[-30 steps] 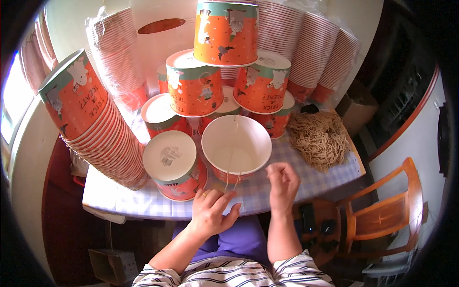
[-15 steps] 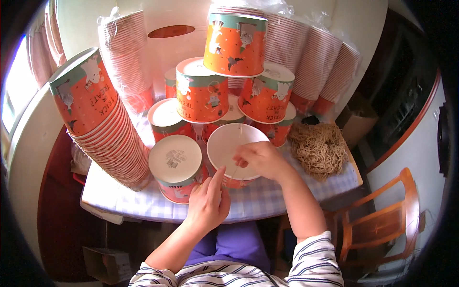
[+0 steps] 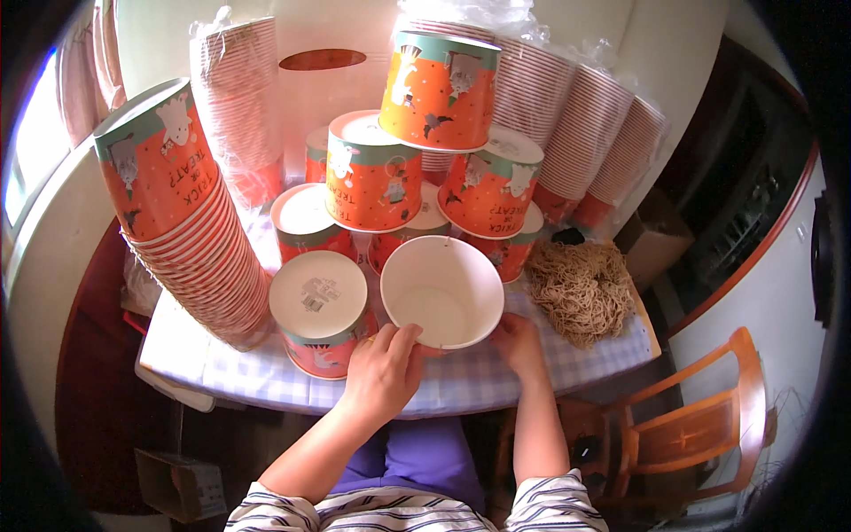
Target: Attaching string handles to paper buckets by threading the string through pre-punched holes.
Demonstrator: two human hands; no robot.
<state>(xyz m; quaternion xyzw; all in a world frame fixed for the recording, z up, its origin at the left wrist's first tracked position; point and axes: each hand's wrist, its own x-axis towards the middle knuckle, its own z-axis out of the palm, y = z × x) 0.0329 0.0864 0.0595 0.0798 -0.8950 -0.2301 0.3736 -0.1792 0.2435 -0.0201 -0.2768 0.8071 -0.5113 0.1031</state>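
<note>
An upright paper bucket (image 3: 436, 282), white inside with its mouth toward me, stands at the front of the table between my hands. My left hand (image 3: 381, 368) has its fingers closed at the near left of its rim. On the near right side my right hand (image 3: 520, 348) grips the outer wall, some of its fingertips hidden behind the bucket. Small holes show at the far and near rim. Just left sits an upside-down orange and green bucket (image 3: 319, 301), its pale base up. A loose bundle of tan twine (image 3: 581, 293) lies to the right.
Behind, upside-down buckets are piled, with one orange bucket (image 3: 441, 91) on top. A tall leaning stack of nested buckets (image 3: 199, 239) stands at left. Plastic-wrapped stacks (image 3: 238, 106) line the back. The checked tablecloth (image 3: 461, 386) ends before my lap; a wooden chair (image 3: 691, 426) is at right.
My right hand has come out from over the bucket's mouth and moved down to its right side. My left hand's raised index finger has folded down onto the rim.
</note>
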